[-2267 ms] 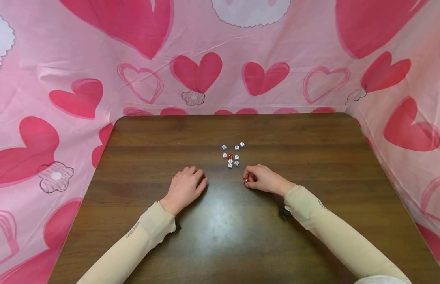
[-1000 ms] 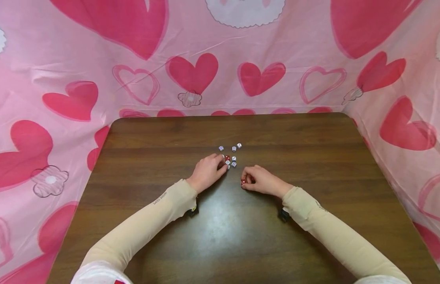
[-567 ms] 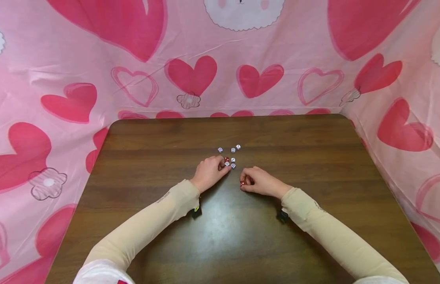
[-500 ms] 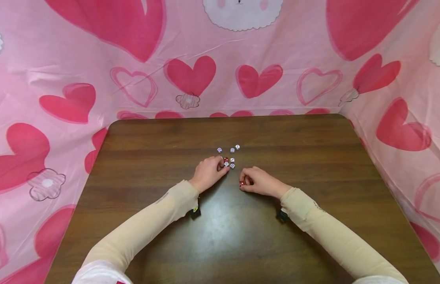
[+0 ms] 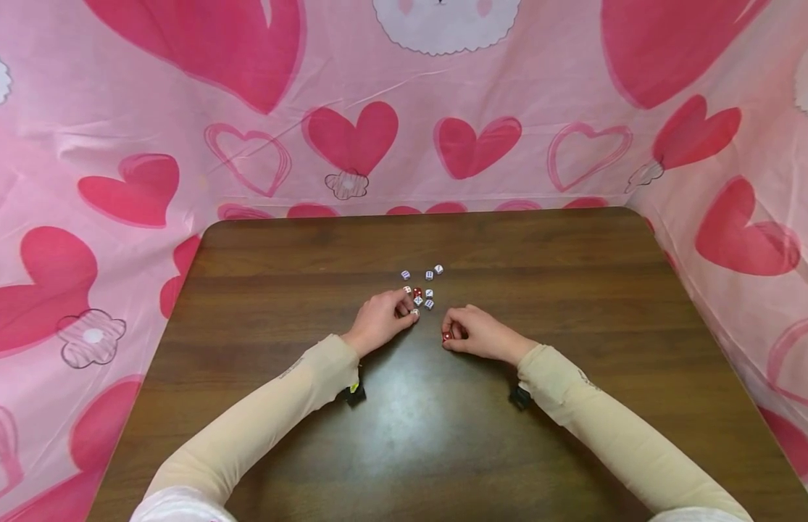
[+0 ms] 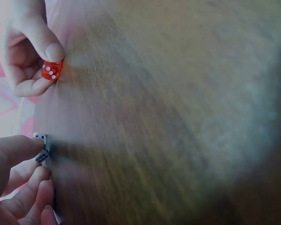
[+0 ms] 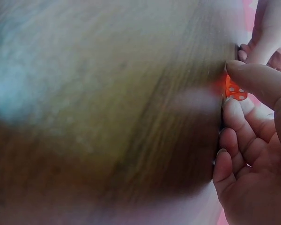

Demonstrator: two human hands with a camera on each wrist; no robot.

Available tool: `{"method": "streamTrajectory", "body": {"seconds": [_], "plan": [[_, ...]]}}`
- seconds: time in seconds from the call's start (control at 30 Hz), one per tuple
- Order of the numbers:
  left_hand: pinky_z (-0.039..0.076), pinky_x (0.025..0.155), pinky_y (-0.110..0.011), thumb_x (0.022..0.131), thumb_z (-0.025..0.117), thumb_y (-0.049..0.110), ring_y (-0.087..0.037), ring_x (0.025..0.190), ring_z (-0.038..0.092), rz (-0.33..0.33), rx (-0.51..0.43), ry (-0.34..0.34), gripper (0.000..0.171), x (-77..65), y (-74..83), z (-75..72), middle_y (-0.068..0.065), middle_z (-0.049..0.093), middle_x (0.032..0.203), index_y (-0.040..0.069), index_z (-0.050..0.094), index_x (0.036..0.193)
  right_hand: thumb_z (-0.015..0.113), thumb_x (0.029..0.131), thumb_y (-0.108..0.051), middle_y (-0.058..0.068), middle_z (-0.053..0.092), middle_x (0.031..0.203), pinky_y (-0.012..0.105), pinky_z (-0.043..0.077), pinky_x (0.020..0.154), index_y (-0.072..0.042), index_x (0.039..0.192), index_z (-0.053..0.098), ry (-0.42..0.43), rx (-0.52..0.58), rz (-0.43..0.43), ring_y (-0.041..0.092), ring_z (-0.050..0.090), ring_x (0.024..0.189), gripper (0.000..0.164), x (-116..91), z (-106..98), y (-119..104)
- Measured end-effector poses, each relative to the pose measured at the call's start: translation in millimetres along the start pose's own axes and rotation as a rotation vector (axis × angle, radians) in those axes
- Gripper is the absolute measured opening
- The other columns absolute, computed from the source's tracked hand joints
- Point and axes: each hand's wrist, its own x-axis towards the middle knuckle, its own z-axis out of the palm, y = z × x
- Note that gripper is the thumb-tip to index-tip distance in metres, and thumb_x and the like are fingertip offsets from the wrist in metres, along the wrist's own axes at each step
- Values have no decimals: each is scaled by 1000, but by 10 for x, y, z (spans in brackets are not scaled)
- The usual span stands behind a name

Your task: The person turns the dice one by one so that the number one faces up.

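Note:
My right hand (image 5: 482, 331) pinches a red die (image 5: 447, 336) between thumb and fingers, low over the table; the right wrist view shows its white pips. Left of it, my left hand (image 5: 380, 319) has a white die (image 5: 415, 312) between thumb and fingertips, at the near side of a loose group of dice. In the left wrist view this white die (image 6: 42, 155) is partly covered by the thumb. Just beyond the left fingertips lie a second red die (image 5: 417, 292) and a white die (image 5: 418, 300) touching it.
More white dice lie around them: one with red pips (image 5: 406, 290) by the left fingers, a die (image 5: 406, 275) further back, and several to the right, such as a die (image 5: 439, 269). The brown wooden table (image 5: 404, 449) meets a pink heart-patterned cloth (image 5: 260, 87) at its back.
My left hand has moved right and forward to the dice, then drawn back slightly with the near white die in its fingertips. The right hand still holds the red die in place.

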Motion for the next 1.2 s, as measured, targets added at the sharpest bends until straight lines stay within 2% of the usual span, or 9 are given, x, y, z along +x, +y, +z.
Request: {"method": "streamTrajectory", "body": {"seconds": [0.37,0.63,0.87,1.03,1.2], "plan": [[51,77,-39,89,83,23,-17,88,65,42,20,-16,19,-27,8,32,2,68,92,15,69,99,81,92,-20,-8,54,75,30,40,75,-13,98,64,7,5,1,12,47,80,19,-6,0,-4],[50,78,-37,97,75,25,-15,84,64,31,-23,-42,11,-12,18,30,4,70,88,15,72,101,81,92,-20,-8,54,75,30,40,74,-14,98,64,6,0,1,12,47,80,19,-8,-1,-6],[49,78,-35,94,78,20,-14,82,61,55,-23,-35,10,-24,-9,50,3,69,90,15,72,101,80,92,-20,-10,54,74,30,40,73,-15,98,64,7,-9,8,11,47,79,18,-6,7,-8],[49,78,-34,92,79,16,-14,82,61,67,-24,-17,12,-48,-45,50,1,67,90,14,70,100,80,92,-20,-10,54,73,30,39,73,-14,98,64,27,-6,-22,11,47,78,18,5,21,8],[49,77,-34,94,78,19,-14,82,60,62,-47,-27,11,-45,-85,53,1,66,90,14,70,101,80,92,-21,-12,53,72,29,39,73,-15,97,63,42,-31,-46,9,46,76,19,26,46,44]]}}
